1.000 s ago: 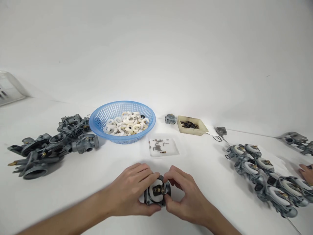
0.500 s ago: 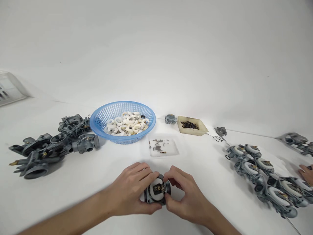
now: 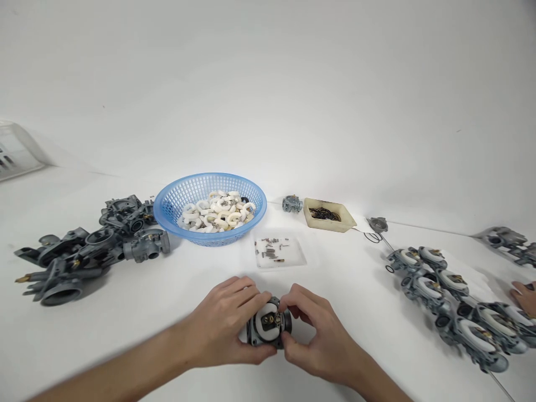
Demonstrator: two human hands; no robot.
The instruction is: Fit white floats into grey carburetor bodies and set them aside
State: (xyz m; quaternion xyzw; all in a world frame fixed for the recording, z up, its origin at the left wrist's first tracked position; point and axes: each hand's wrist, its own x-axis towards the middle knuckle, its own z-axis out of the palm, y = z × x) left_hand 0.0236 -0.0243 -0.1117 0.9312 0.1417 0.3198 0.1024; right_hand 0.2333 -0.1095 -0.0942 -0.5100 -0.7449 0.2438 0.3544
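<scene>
Head view shows both my hands closed around one carburetor point(image 3: 268, 326) low on the bench point(image 3: 360, 290), just in front of me. My left hand point(image 3: 224, 326) wraps its left side and hides most of the body; my right hand point(image 3: 316, 335) cups the right side, with its fingers point(image 3: 293, 301) pinched narrow at the top rim. Only the round face with the white float and brass middle shows between them, and whether those fingers hold some small part I cannot tell. Behind it lies a clear tray point(image 3: 280, 251) of tiny pins, too small to make out singly, then a blue basket point(image 3: 209, 207) of white floats and a beige tray point(image 3: 329, 214) of dark rings. A pile of bare carburetors point(image 3: 90, 248) sits at the left, a row with floats point(image 3: 454, 298) at the right. Another person's hand point(image 3: 525, 296) is cut off by the right edge. Since half a second ago the carburetor has turned slightly under my fingers, and my grip stays the same; nothing else has moved.
</scene>
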